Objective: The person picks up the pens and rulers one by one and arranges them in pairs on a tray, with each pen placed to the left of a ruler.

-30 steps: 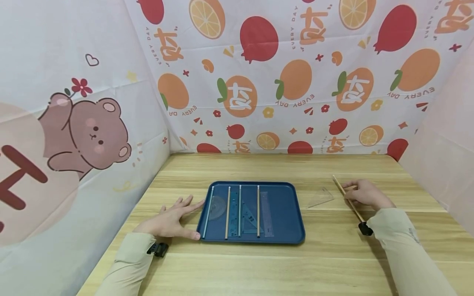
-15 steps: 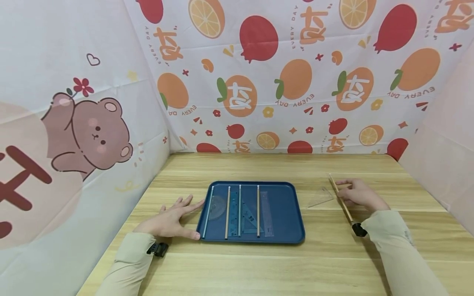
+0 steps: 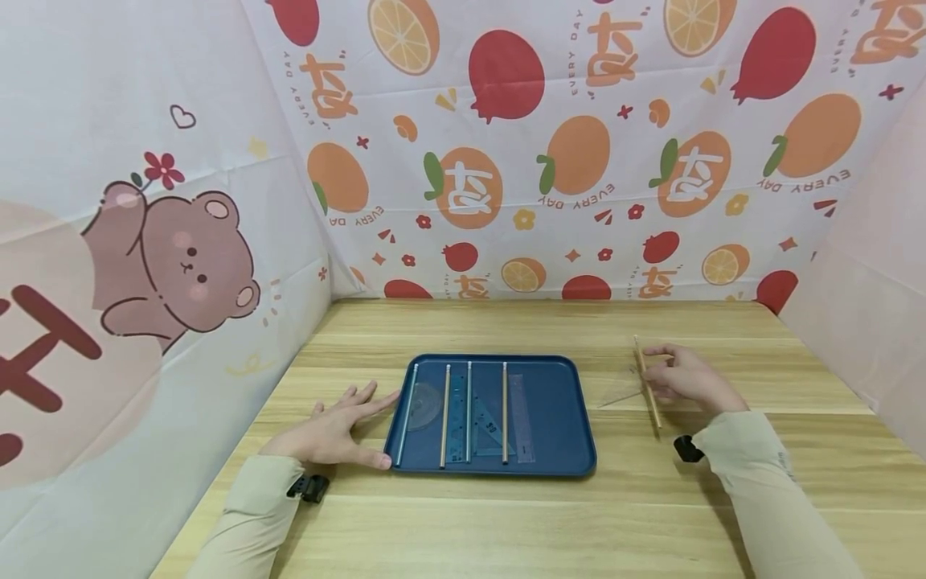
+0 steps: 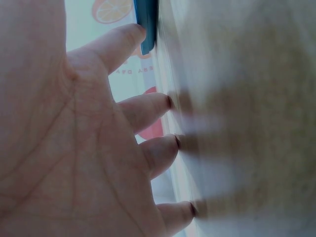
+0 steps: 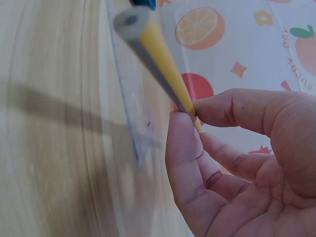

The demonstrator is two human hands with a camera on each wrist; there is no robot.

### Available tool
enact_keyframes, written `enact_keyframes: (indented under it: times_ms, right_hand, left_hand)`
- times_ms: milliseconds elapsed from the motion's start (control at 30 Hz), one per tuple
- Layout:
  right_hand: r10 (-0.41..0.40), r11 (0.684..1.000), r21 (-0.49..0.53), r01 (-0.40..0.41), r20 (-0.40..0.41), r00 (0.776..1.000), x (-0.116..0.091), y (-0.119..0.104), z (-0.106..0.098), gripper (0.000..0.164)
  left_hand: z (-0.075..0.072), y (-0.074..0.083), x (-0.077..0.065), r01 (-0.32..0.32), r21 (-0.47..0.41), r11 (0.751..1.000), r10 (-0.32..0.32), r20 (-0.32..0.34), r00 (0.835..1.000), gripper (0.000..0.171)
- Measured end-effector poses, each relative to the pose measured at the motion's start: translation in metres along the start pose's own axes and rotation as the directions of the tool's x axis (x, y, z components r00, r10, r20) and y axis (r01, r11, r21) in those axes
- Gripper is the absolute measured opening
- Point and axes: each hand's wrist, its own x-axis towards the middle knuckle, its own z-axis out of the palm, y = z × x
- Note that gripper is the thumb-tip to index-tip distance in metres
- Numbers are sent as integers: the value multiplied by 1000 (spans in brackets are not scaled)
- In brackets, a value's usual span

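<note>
My right hand point(image 3: 690, 378) pinches a yellow pencil point(image 3: 648, 386) between thumb and fingertips, right of the tray. In the right wrist view the pencil point(image 5: 165, 66) slants up with its unsharpened end toward the camera. A clear set square point(image 3: 620, 388) lies on the table just left of that hand. With fingers spread, my left hand point(image 3: 329, 430) rests beside the blue tray point(image 3: 557, 418), thumb and index fingertip at its left edge. On the tray are several pencils, one of them a green pencil point(image 3: 407, 414), along with a clear protractor point(image 3: 425, 404).
Also on the tray lie a blue ruler point(image 3: 457, 418), a blue set square point(image 3: 492, 434) and a clear ruler point(image 3: 521, 418). Behind the wooden table point(image 3: 506, 531) hangs a fruit-print cloth point(image 3: 521, 193); a bear-print cloth point(image 3: 188, 265) stands along the left.
My right hand has moved left with the pencil, which has turned more upright in the head view and now overlaps the clear set square. My left hand and the tray stay put.
</note>
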Motion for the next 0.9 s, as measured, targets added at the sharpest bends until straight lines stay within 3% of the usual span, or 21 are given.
enact_keyframes:
  times_ms: [400, 900]
  right_hand:
    - [-12, 1000, 2, 11, 4, 1000, -3, -19, 15, 66]
    - [-76, 990, 122, 70, 49, 996, 3, -40, 43, 62]
  left_hand:
    - [1, 2, 0, 5, -8, 1000, -5, 2, 1000, 109]
    - [2, -1, 0, 3, -4, 1000, -3, 4, 1000, 109]
